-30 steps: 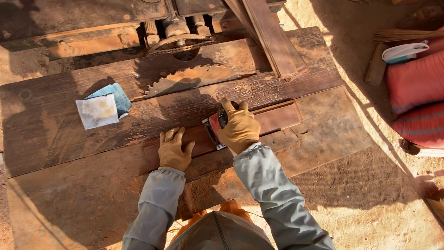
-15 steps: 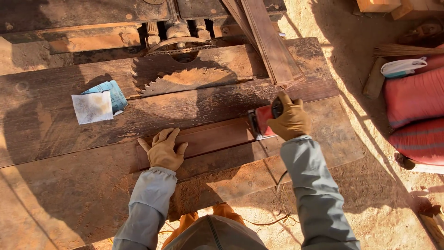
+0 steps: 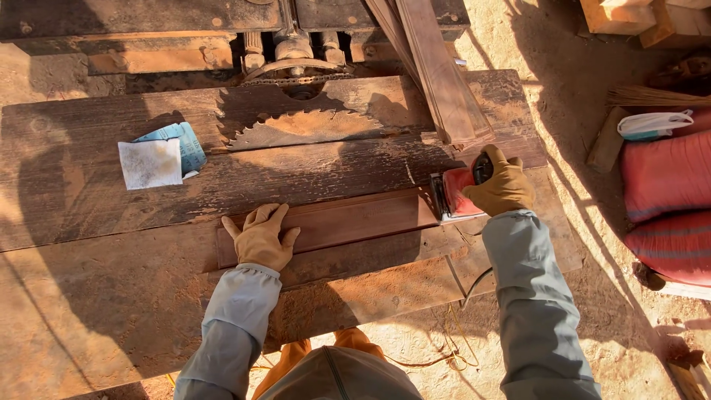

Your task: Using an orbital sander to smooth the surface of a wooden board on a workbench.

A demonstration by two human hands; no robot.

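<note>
On bench top, near front edge: long reddish-brown board (image 3: 348,222), flat, smooth, shallow grooved profile along its length, lying roughly parallel to bench edge. At board's right end, red sander (image 3: 458,194), boxy body, dark flat base plate, black knob on top. Right hand (image 3: 502,185) in tan leather glove clamped over sander, fingers wrapped round knob. Left hand (image 3: 260,237), same glove, spread flat, palm down on board's left part, fingers apart, gripping nothing. Grey sleeves on both arms, soft creased fabric. Thin cord (image 3: 474,285) dropping off bench edge under right forearm, looping on sandy ground.

Bench (image 3: 111,296): wide rough planks, dark, weathered, coated in orange sawdust. Circular saw blade (image 3: 296,127) poking up through slot behind board, toothed rim, dusty metal, well apart from both hands. Chain and shaft parts just behind blade, greasy metal. Sandpaper sheets (image 3: 152,161) on bench far left of blade: pale square one overlapping blue one. Stack of thin planks (image 3: 437,70) leaning across bench's back right corner, just behind sander. On ground at right: red sacks (image 3: 666,174), bulging woven cloth; white plastic bag (image 3: 655,122) on top; straw broom (image 3: 652,95) beside it.
</note>
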